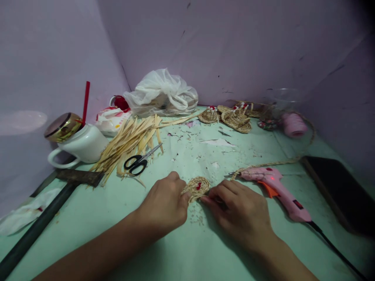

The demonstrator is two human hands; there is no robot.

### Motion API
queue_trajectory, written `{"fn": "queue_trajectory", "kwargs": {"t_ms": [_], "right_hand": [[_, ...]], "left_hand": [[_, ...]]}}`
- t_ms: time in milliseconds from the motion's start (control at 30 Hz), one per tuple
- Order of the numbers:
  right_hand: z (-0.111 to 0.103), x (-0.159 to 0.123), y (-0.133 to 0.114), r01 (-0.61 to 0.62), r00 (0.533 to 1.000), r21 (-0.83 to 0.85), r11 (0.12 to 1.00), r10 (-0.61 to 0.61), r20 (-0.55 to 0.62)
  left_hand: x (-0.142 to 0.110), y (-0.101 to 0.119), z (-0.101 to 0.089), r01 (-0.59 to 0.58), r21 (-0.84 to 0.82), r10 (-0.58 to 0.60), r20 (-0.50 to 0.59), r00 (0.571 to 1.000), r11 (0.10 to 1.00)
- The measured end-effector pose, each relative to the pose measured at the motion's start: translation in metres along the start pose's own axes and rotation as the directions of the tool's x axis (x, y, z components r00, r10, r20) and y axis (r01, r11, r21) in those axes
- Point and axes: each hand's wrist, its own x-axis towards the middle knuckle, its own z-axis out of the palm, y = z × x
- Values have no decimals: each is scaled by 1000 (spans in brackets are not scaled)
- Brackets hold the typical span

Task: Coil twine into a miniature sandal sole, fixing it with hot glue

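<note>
Between my two hands is a small flat coil of braided straw (194,186) with a red spot at its centre. My left hand (168,199) pinches its left edge, thumb toward me. At its right edge, the fingers of my right hand (238,207) are closed on the straw braid, partly hidden by the knuckles. From there the braid (281,162) runs off past the glue gun toward the back right. Just right of my right hand lies a pink glue gun (277,189) with an orange trigger and a lit red light.
Scissors (139,160), straw strips (134,136), a hammer (79,177) and a white mug (83,146) are on the left. A plastic bag (165,93) and finished-looking woven pieces (234,117) sit at the back. Pink thread (294,125) and a dark phone (336,191) lie right.
</note>
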Motion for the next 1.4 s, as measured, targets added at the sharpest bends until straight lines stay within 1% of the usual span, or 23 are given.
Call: {"fn": "queue_trajectory", "kwargs": {"t_ms": [67,133,333,433,500,600,633,700,800,967,1200,1300,1400], "right_hand": [[0,-1,-1,-12,1000,23,1000,12,-1],[0,-1,-1,-20,1000,47,999,21,-1],[0,-1,-2,-29,999,55,998,29,-13],[-1,-1,-3,-42,999,53,998,41,25],[-2,-1,-2,-87,993,67,994,81,81],[-6,-1,0,-199,971,124,972,178,160],[-6,-1,1,-228,964,140,964,202,174],[-7,-1,3,-244,960,155,957,216,181],[-7,-1,4,-216,968,146,966,192,159],[-6,-2,1,-172,981,78,982,164,103],[-3,0,-1,-173,984,48,984,171,44],[-5,2,4,-115,992,74,991,111,60],[-10,4,12,-70,986,33,997,64,155]], "left_hand": [[-2,3,-1,-4,10,4,12,1000,1000],[-4,5,0,16,25,-16,9,1000,1000],[1,11,6,68,118,-64,-38,997,991],[4,14,8,86,164,-78,-53,996,983],[5,16,8,95,200,-82,-75,994,975],[5,17,6,99,233,-77,-103,992,967],[5,17,5,97,235,-75,-103,992,967],[4,17,3,93,237,-72,-96,993,967],[3,16,0,76,259,-49,-108,993,963],[4,16,-1,-5,287,53,-161,986,958],[11,15,1,-53,236,93,-164,982,970],[12,13,3,-69,219,107,-168,980,973],[11,12,3,-70,216,109,-176,978,974]]}}
